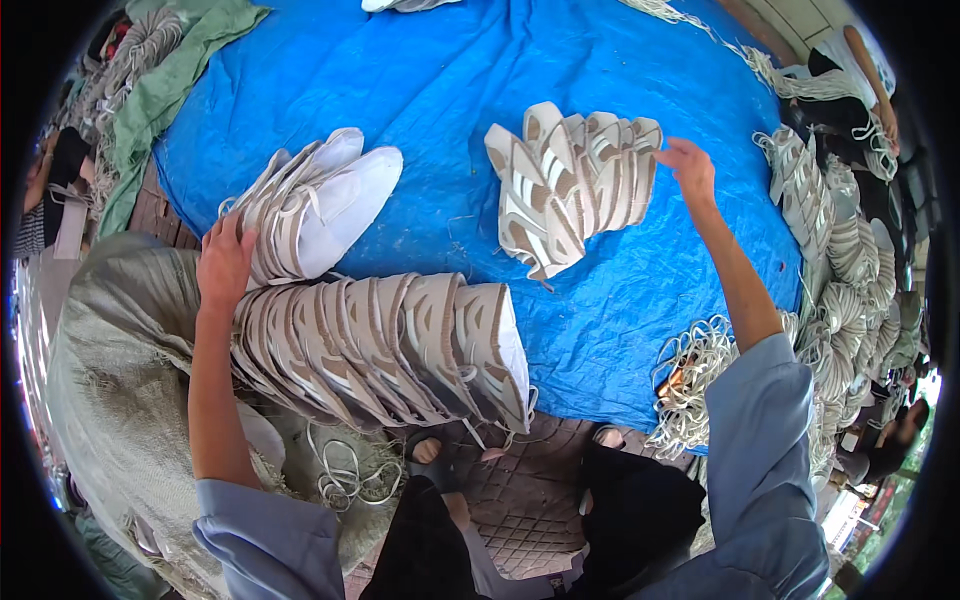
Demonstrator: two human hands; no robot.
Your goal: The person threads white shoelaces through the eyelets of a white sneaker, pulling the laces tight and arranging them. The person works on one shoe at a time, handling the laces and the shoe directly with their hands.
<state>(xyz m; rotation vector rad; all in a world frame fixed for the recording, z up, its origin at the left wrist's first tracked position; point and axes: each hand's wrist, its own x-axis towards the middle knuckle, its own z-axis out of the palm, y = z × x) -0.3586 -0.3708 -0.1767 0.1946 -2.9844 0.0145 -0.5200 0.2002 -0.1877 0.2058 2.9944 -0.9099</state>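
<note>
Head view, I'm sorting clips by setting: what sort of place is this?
Probably an informal shoe-assembly workspace, judging by the stacked shoe uppers, the blue tarp and the heap of pale laces.

Glossy plastic, matt cloth
The blue sheet [620,320] looks like crinkled plastic; the shoe uppers [575,190], matt cloth; the sack [120,370], rough weave.

- No lettering or numbers can be read clearly in this view.
- Near right, by the curved rim: a white panel [848,520] bears dark marks like print, too small and blurred to make out.
- Near middle, at the lower edge: a dark patch [557,584] carries small pale marks, likewise unreadable.
</note>
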